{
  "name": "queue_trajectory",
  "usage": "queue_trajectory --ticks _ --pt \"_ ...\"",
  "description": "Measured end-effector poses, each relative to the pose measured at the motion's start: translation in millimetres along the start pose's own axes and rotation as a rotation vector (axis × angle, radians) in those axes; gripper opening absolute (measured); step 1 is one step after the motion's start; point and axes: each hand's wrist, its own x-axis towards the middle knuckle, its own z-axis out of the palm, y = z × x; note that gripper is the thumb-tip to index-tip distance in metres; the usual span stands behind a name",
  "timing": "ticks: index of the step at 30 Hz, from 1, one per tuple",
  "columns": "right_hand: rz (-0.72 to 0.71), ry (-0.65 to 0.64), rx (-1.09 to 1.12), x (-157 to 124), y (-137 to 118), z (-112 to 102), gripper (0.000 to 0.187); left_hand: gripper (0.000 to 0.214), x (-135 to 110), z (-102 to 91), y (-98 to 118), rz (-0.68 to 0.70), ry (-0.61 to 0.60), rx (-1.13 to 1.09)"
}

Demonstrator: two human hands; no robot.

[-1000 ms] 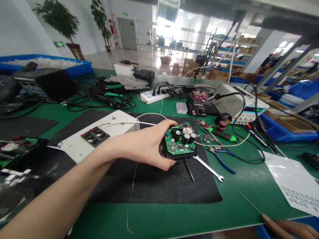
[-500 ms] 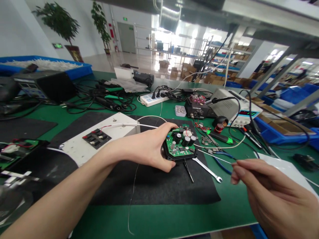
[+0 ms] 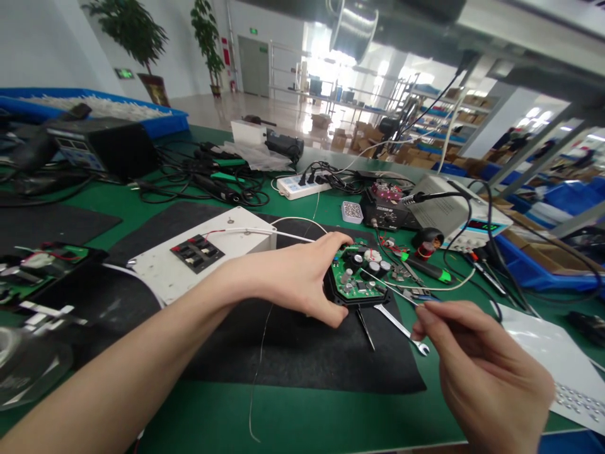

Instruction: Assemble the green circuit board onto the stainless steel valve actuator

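Note:
My left hand grips the left side of a green circuit board in a black housing, resting on a black mat. The board carries several black capacitors. My right hand is pinched on a thin metal wire whose far end reaches over the board's right part. A silver wrench and a thin black tool lie on the mat just in front of the board, between my two hands.
A white box with black terminals sits left of the board. Blue-handled pliers, a green-handled tool, a soldering station, a power supply, a power strip and tangled cables fill the green table behind. A white sheet lies at right.
My right hand rose from the lower right corner and moved left toward the board, bringing the thin wire over it. My left hand kept its grip on the board.

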Motion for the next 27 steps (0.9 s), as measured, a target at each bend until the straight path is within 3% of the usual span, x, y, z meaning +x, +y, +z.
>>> queue_trajectory --ticks 10,14,20,27 --pt "-0.006 -0.102 0.114 4.4 -0.1 -0.9 0.011 0.108 0.4 -1.0 0.9 0.004 -0.001 0.007" --pt "0.168 -0.143 0.266 10.1 8.2 -5.6 0.010 0.109 0.2 -1.2 1.1 -0.008 0.004 0.023" --pt "0.521 -0.151 0.559 20.2 9.5 0.7 0.026 0.112 0.1 -0.5 0.3 -0.020 0.013 0.020" --pt "0.559 -0.185 0.520 11.8 6.9 4.9 0.028 0.114 0.5 -1.1 1.4 -0.024 -0.004 0.038"
